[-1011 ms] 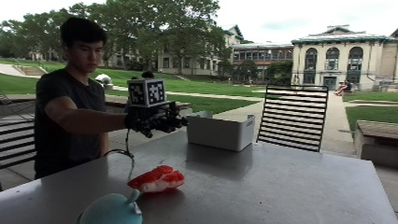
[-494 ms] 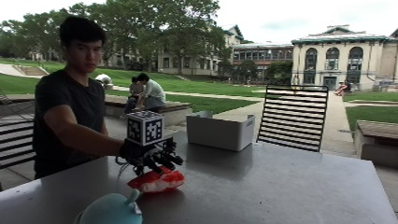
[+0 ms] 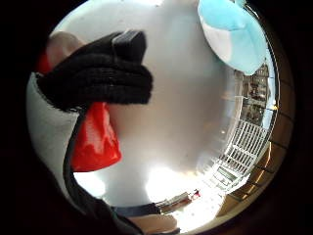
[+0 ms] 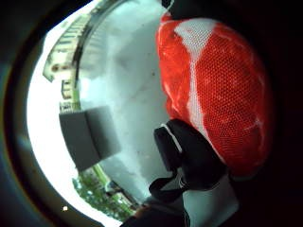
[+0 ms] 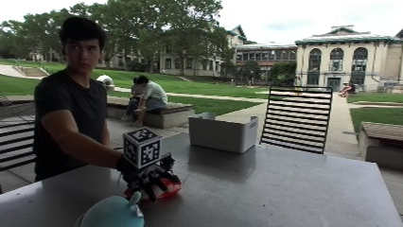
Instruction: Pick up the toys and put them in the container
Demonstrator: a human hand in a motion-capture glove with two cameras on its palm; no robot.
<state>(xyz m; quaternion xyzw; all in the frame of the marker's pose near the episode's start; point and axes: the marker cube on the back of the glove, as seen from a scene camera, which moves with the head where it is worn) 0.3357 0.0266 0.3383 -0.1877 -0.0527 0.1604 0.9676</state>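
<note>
A red and white mesh toy lies on the grey table, close to the person. My gloved right hand is down on it, fingers curled over its top. In the thumb side palm view the red toy sits right against the palm, with the thumb pressed to its side. The little finger side palm view has curled fingers over the red toy. A light blue plush toy rests at the table's front edge, beside the hand. The grey container stands open-topped at the far edge.
A black slatted chair stands behind the table, to the right of the container. The person sits at the table's left side. Bare tabletop stretches between the toys and the container and out to the right.
The hand has come down from chest height near the container to the red toy, and its fingers have closed around it. The toys and container have not moved.
</note>
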